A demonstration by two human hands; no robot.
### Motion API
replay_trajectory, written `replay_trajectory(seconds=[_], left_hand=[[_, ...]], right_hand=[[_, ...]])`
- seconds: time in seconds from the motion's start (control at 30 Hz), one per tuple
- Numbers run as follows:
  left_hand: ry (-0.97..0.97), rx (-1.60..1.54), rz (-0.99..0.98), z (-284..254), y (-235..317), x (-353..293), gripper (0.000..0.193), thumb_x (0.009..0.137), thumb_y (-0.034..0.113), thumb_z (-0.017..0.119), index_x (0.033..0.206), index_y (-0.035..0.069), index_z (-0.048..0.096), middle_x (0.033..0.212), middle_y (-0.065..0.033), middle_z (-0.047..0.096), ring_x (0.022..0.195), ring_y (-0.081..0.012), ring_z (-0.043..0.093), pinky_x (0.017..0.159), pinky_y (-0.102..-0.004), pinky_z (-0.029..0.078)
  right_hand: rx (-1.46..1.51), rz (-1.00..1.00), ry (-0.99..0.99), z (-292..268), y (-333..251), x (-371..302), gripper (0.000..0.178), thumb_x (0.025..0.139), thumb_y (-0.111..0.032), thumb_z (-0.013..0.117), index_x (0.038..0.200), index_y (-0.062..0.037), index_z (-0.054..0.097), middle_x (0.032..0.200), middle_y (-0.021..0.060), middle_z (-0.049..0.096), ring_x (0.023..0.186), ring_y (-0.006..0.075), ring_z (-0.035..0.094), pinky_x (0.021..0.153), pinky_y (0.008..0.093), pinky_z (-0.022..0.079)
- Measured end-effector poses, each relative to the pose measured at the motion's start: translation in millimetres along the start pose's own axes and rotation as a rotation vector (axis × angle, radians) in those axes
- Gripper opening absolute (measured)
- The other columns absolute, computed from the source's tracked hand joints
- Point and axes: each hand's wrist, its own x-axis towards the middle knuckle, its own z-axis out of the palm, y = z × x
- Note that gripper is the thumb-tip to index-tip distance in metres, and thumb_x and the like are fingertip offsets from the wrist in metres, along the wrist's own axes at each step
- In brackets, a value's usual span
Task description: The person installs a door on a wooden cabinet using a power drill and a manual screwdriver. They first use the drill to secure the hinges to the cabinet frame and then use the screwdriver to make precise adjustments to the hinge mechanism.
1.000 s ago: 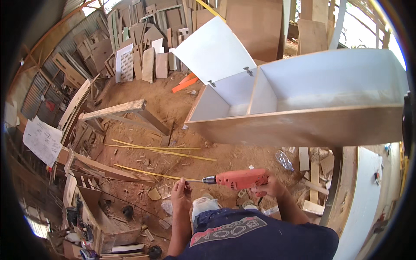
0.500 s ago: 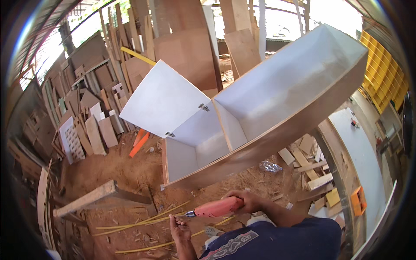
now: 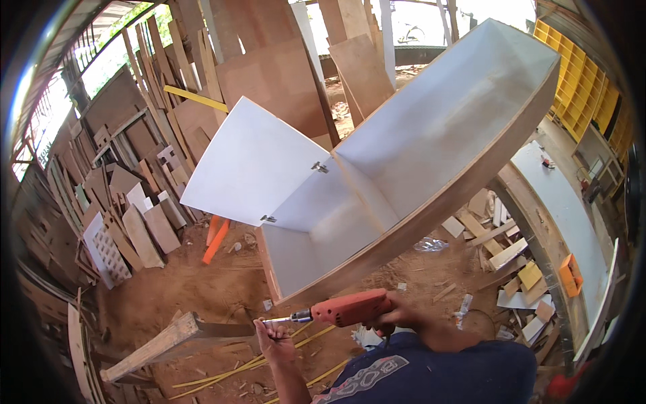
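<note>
My right hand (image 3: 396, 318) is closed round the grip of a red power drill (image 3: 348, 307), which lies level and points left. At the tip of its bit, the fingers of my left hand (image 3: 277, 342) are pinched together. Whatever they hold is too small to make out. Just beyond the drill a long wooden cabinet (image 3: 404, 232) with a pale inside and a divider sits tilted across the view. Its white door (image 3: 252, 161) hangs open at the left on two metal hinges, an upper hinge (image 3: 319, 167) and a lower hinge (image 3: 268, 219).
A wooden trestle (image 3: 182, 333) stands left of my hand. Yellow strips (image 3: 249, 365) lie on the dirt floor. Scrap wood (image 3: 508, 254) is heaped at right, beside a long pale panel (image 3: 568, 215) and an orange box (image 3: 570, 275). Boards (image 3: 266, 81) lean along the back.
The drill has come up closer to the cabinet's near edge and turned more level. Its bit now meets my left fingertips. The view has shifted slightly.
</note>
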Motion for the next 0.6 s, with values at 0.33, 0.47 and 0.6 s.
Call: replay_trajectory(seconds=[0.33,0.47,0.6], left_hand=[[0.198,0.189,0.153,2.0,39.4,111.4,0.018,0.107,0.026,0.063,0.110,0.008,0.061,0.069,0.0061,0.039,0.061,-0.0041,0.039,0.056,-0.0196,0.039],[0.210,0.190,0.184,-19.4,60.0,144.9,0.015,0.107,0.022,0.062,0.111,0.008,0.062,0.070,0.0066,0.042,0.062,-0.0042,0.041,0.055,-0.0203,0.039],[0.321,0.197,0.095,-19.8,49.5,199.9,0.014,0.105,0.023,0.065,0.108,0.009,0.066,0.070,0.0072,0.043,0.061,-0.0038,0.042,0.053,-0.0201,0.038]], right_hand=[[0.244,0.023,-0.123,-29.0,-16.6,182.5,0.035,0.086,-0.005,0.073,0.120,0.0004,0.063,0.095,0.0112,0.071,0.076,0.0182,0.072,0.054,0.0336,0.062],[0.190,0.118,-0.195,-31.1,-26.0,252.9,0.040,0.080,-0.003,0.066,0.119,-0.0007,0.063,0.094,0.0110,0.072,0.072,0.0180,0.069,0.061,0.0334,0.059],[0.215,0.112,-0.100,-42.4,-25.3,290.4,0.033,0.079,-0.007,0.076,0.111,-0.0023,0.068,0.087,0.0092,0.072,0.072,0.0179,0.070,0.060,0.0334,0.058]])
